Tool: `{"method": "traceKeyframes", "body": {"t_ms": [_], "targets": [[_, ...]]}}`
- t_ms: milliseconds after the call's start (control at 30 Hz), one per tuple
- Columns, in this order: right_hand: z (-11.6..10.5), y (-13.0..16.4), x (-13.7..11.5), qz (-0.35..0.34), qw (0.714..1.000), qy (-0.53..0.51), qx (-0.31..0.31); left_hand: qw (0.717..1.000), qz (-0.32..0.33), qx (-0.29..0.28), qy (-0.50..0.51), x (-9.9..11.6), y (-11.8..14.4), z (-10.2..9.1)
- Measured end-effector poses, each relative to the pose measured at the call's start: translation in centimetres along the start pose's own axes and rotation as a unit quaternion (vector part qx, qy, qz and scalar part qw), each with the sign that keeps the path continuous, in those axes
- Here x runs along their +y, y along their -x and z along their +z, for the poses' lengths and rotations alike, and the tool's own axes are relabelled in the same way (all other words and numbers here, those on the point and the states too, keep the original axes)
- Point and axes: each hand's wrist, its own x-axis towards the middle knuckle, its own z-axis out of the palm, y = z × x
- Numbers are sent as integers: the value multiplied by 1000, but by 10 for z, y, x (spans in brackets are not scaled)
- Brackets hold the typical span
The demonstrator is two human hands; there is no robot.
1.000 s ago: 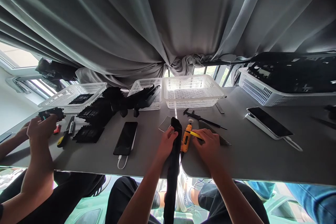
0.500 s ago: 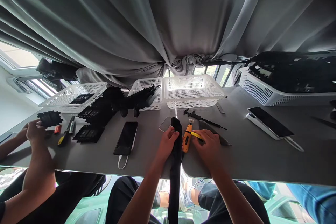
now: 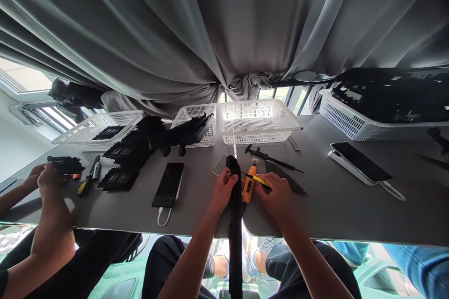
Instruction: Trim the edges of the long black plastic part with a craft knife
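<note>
**Long black strip held at the desk's near edge**

The left hand (image 3: pixel 224 188) is wrapped around the upper end of a long black strip (image 3: pixel 234 205), which stands across the near edge of the desk (image 3: pixel 333 205) and hangs down past it between the knees. The right hand (image 3: pixel 277 194) is closed on a yellow-handled tool (image 3: pixel 261 180), lying just beside an orange electric screwdriver (image 3: pixel 249 186). The strip looks narrow, light and fairly stiff; gripping near its top, as now, seems steadiest. A phone (image 3: pixel 169 184) lies toward the left, white baskets (image 3: pixel 257 121) along the far edge. A co-worker's hands (image 3: pixel 49 177) hold a black part at the left corner.
</note>
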Motion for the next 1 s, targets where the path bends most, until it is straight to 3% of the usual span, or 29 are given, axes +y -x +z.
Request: {"method": "traceKeyframes", "body": {"t_ms": [133,333,600,1000], "targets": [[-1,0,-1,-11,1000,-9,-7,1000,2,-1,-9,-1,0,-1],[-2,-2,1,-19,998,5,54,1000,-10,-29,-3,0,2,0],[-2,-3,-1,-14,998,27,62,997,-26,-67,-18,2,3,-2],[-7,-2,1,23,996,19,80,997,-34,-67,-3,4,5,-1]]}}
